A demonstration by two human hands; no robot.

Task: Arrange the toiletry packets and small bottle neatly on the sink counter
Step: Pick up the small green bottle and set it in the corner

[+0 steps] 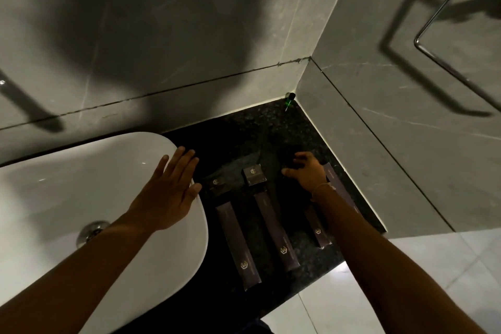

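A: Largest item first?

B: White basin [81,171], oval, seated on the dark speckled sink counter [271,127] in a corner of grey marble wall. Chrome towel ring [444,43] on the right wall.

A: Hands?

B: Left hand [165,195]: flat, fingers spread, resting over the basin's right rim, holding nothing. Right hand [306,173]: palm down on the counter, fingers curled over something dark beneath it. Whether it grips anything, I cannot tell; that patch is too dim.

A: Packets?

B: Three long dark packets, roughly parallel, running front to back. Left long packet [238,244] just beside the basin; middle long packet [276,230]; right long packet [317,228] partly under the right forearm. A further dark strip [339,184] shows beyond the right wrist. Two small boxes sit at the far ends: one [216,184] near the left fingertips, one [253,175] above the middle packet.

A: Smallest?

B: Small bottle [289,99], green with a dark cap, in the far corner against the wall, well apart from the packets.

A: Risks, in your judgement?

B: The forearm could drag the right packet askew or off the front edge as the hand withdraws. A reach for the bottle may sweep the small boxes. The narrow bottle could tip if nudged.
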